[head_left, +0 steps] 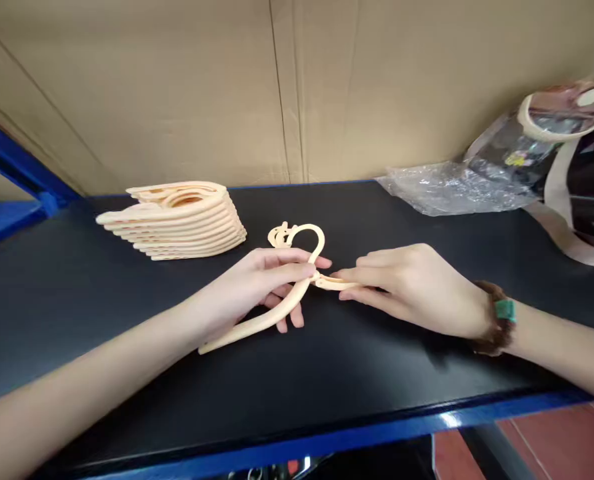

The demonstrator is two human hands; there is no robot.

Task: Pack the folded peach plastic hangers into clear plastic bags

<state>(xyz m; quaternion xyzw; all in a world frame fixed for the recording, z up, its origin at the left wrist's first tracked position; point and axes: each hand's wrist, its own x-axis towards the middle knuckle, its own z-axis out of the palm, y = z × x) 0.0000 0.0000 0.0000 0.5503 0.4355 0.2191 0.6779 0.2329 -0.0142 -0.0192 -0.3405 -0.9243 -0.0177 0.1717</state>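
A cream plastic folding hanger [271, 317] is held between both hands just above the black tabletop. My left hand [267, 277] pinches it near the joint at the base of its round hook, with the thumb on top. One arm of the hanger slants down to the left below that hand. My right hand [411, 287], with a brown band at the wrist, grips the other arm, and its fingers hide that arm's far end. Beyond the hook lie small cream plastic pieces [279, 235], partly hidden, whose kind I cannot make out.
A neat stack of folded cream hangers [191, 227] stands at the back left. To the right are crumpled clear plastic wrap [441, 187] and a clear cup-like container [521, 143] with a beige strap. Cardboard [187, 100] rises behind the blue-edged black table [257, 400].
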